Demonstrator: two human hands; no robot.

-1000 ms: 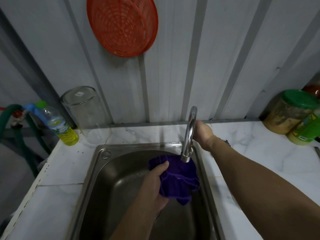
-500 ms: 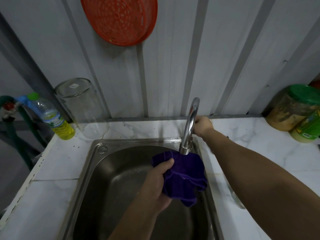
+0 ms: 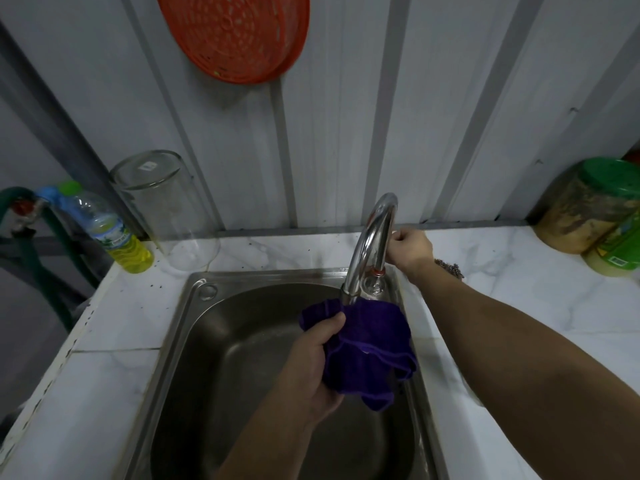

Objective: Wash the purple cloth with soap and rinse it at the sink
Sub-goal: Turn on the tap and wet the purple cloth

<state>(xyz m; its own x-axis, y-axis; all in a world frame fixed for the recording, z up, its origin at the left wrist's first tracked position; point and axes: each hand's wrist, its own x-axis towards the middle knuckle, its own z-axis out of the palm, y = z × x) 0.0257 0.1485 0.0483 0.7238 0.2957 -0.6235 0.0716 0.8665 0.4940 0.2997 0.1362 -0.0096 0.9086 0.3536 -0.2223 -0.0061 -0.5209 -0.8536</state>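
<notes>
At frame centre, the left hand (image 3: 313, 367) grips the purple cloth (image 3: 370, 355), fingers curled round its bunched folds, holding it over the steel sink (image 3: 194, 327) directly beneath the faucet (image 3: 369, 247) spout. The right hand (image 3: 408, 249), fingers curled, reaches behind the faucet; what it grasps is hidden.

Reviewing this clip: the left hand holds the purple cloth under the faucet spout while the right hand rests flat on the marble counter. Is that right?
Not quite. The head view shows the right hand behind the faucet, off the marble counter, fingers curled as if on a handle hidden by the spout. The rest holds: the left hand holds the purple cloth under the spout, over the sink.
</notes>
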